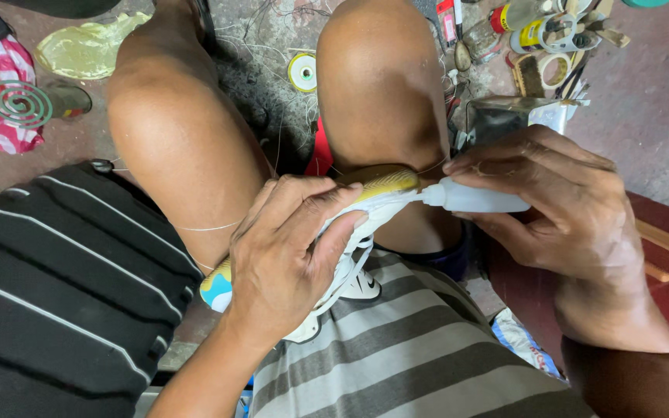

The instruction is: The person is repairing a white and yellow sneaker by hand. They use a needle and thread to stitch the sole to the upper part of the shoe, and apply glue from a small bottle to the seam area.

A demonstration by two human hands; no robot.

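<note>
Black suitcase with grey ribs (63, 263) at lower left. Left hand (284, 259) clenched around a white sports shoe with yellow-patterned sole (377, 190), held against the lap between the bare knees. Right hand (559, 209) grasping a small translucent white plastic squeeze bottle (478, 199), its nozzle touching the shoe's sole edge. Green spiral coil (18, 103) at upper left.

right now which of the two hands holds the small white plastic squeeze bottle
The right hand holds the small white plastic squeeze bottle, nozzle at the shoe's edge; the left hand grips the white shoe.
</note>
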